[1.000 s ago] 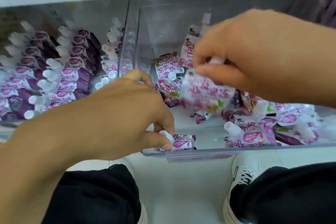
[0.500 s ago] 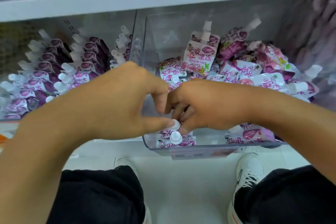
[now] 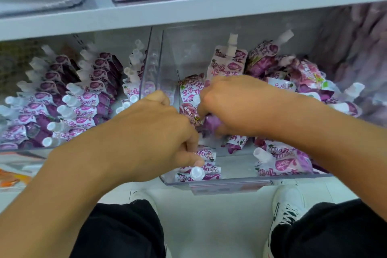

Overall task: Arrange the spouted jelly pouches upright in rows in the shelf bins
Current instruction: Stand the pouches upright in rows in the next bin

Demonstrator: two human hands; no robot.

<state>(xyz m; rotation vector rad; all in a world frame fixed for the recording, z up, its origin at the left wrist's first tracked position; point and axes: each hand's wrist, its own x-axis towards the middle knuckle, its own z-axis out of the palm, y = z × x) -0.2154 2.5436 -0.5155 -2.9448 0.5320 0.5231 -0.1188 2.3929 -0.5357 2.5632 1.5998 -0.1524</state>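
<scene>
Left bin (image 3: 12, 148) holds pouches in rows (image 3: 69, 102); beside it on the right, the right bin (image 3: 230, 182) holds two pouches (image 3: 201, 170) at its front-left and a loose heap (image 3: 293, 81) behind and right.

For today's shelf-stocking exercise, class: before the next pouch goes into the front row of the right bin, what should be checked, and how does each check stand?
1. Left hand steadies the front-row pouches in the right bin: ok, fingers rest on them.
2. Front-row pouches upright, spouts up: ok for the nearest one; the one behind is partly hidden.
3. Right hand has a firm grip on a pouch: cannot tell, blurred.
4. Room beside the front row: ok, bare bin floor shows.
5. Loose pile sorted: not ok, still jumbled.
6. Left bin rows tidy: ok.
</scene>
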